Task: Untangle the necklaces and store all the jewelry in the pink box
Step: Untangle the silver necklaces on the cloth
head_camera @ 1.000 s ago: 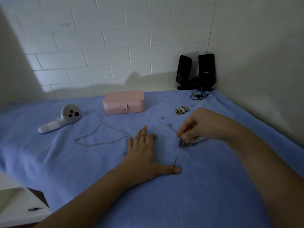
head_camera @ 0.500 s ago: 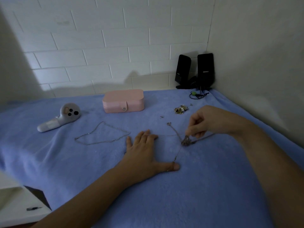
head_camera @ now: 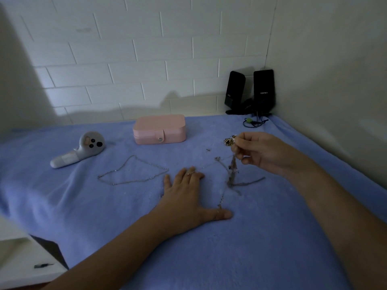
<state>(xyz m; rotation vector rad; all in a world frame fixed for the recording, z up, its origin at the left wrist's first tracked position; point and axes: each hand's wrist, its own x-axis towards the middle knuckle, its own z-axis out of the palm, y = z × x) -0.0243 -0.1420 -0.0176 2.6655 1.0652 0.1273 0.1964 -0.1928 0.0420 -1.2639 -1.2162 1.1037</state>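
**Head view**

1. Step in hand: untangling. Storage has not begun. The pink box (head_camera: pixel 159 129) sits closed, snap tab fastened, at the back of the blue blanket (head_camera: pixel 272 248), well apart from both hands.

2. Right hand (head_camera: pixel 259 152): raised above the blanket. Its fingers (head_camera: pixel 245 143) are curled and pinch the top of the tangled necklaces (head_camera: pixel 232 174). The tangle hangs down from the pinch to the blanket, where loose strands trail off to the right.

3. Left hand (head_camera: pixel 184 197): palm down on the blanket, fingers straight and spread, gripping nothing. Its thumb presses on the near end of a thin chain that runs up to the tangle. A second thin strand runs from the tangle toward its fingertips, but whether they pin it cannot be told.

4. One silver necklace (head_camera: pixel 134 171) lies on its own as an open loop to the left of the left hand. It is judged to be already separated.

5. A small jewelry cluster (head_camera: pixel 229 141) lies just beside the right fingertips, and a small loose piece (head_camera: pixel 208 150) lies nearby.

6. Not task items: a white handheld device (head_camera: pixel 79 150) at left, and black speakers (head_camera: pixel 251 91) in the corner.

7. Next move, as a judgement: keep the chain end anchored under the left thumb and draw the knot up gently so that the strands spread. Pulling hard is likely to tighten the knot. The box must be unsnapped and opened before anything is stored.
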